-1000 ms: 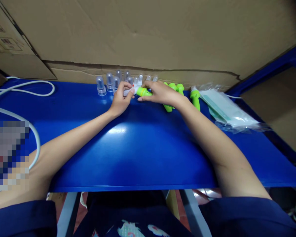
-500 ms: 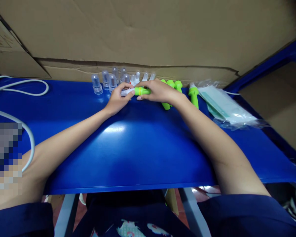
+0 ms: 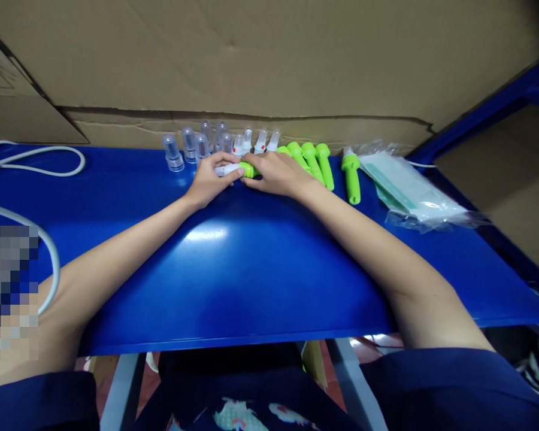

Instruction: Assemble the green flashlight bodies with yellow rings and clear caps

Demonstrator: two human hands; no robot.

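My left hand is closed round a whitish, ribbed cylindrical piece. Against its right end sits a lime-green threaded handle, gripped by the closed fingers of my right hand. The two parts lie in line and meet between my hands; how deep they join is hidden by my fingers. Behind my left hand stand several clear plastic caps. White tapered pieces, some with a red dot, are just behind both hands. Several green handles lie beyond my right hand.
One more green handle with a pale tip lies farther right, beside a clear plastic bag holding pale green sheets. A white cable loops at the left of the blue table. A cardboard wall rises behind.
My right hand has moved slightly left, closer to my left hand, and covers more of the held green handle. More of the lying green handles now shows.
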